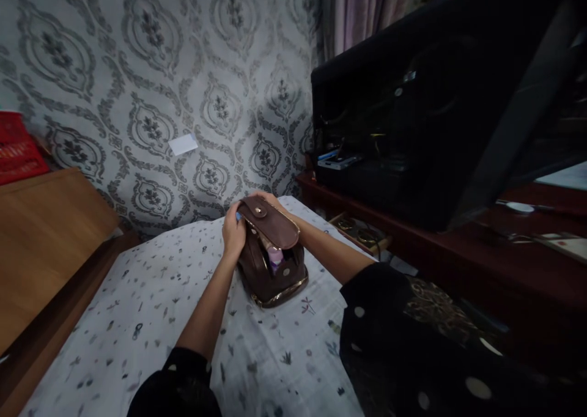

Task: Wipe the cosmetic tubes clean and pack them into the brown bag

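A brown handbag (257, 276) with gold zips stands on a patterned white bedsheet (160, 295). Its zipped top is undone, and the rounded flap (275, 224) with a metal snap lies over part of the opening. Inside, a pink and purple bottle-like item (275, 256) shows through the gap. My left hand (233, 232) grips the bag's upper left side, a small bit of blue by its thumb. At the far upper edge, my right hand (269, 200) holds the bag behind the flap; most of its fingers are hidden.
A dark screen-like panel (394, 117) stands on a reddish-brown table (458, 246) at the right. Below it a drawer (383, 244) is pulled out. A wooden board (50, 233) with a red bag (18, 148) on top is at the left. Patterned wallpaper (188, 81) rises behind.
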{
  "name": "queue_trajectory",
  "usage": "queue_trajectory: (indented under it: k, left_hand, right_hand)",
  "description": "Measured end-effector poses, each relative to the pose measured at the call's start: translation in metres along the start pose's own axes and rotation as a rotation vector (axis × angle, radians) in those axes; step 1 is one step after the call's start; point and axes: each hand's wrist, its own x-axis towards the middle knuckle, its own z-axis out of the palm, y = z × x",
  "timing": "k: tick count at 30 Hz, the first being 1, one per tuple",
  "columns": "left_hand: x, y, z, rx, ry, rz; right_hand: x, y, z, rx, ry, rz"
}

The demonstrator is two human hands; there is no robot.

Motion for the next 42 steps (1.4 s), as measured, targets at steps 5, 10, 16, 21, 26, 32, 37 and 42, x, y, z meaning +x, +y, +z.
queue_trajectory:
  k: [5, 10, 16, 21, 26, 32, 37, 42]
  left_hand:
    - [-0.016, 0.0, -0.009, -0.026, -0.024, 0.074]
    - [-0.043, 0.013, -0.009, 0.012, -0.017, 0.146]
    - [-0.071, 0.026, -0.004, 0.142, -0.012, 0.129]
    - [-0.071, 0.038, 0.004, 0.203, -0.031, 0.067]
    - [-0.069, 0.042, 0.009, 0.223, -0.032, 0.033]
    - [-0.068, 0.031, 0.004, 0.143, -0.044, 0.078]
    - [-0.067, 0.028, 0.005, 0.156, -0.057, 0.076]
    - [-0.067, 0.028, 0.006, 0.112, -0.072, 0.038]
  right_hand:
    - [-0.015, 0.003, 0.002, 0.004, 0.087, -0.056]
    - [-0.046, 0.002, 0.0, 0.015, 0.116, -0.111]
    - [-0.093, 0.013, 0.003, 0.004, 0.204, -0.113]
    - [-0.123, 0.023, 0.026, 0.162, 0.428, -0.149]
    - [-0.131, 0.02, 0.034, 0.276, 0.455, -0.179]
    - [-0.148, 0.008, 0.033, 0.541, 0.491, -0.158]
    - [-0.161, 0.003, 0.045, 0.471, 0.54, -0.099]
    - [-0.172, 0.004, 0.068, 0.034, 0.656, -0.103]
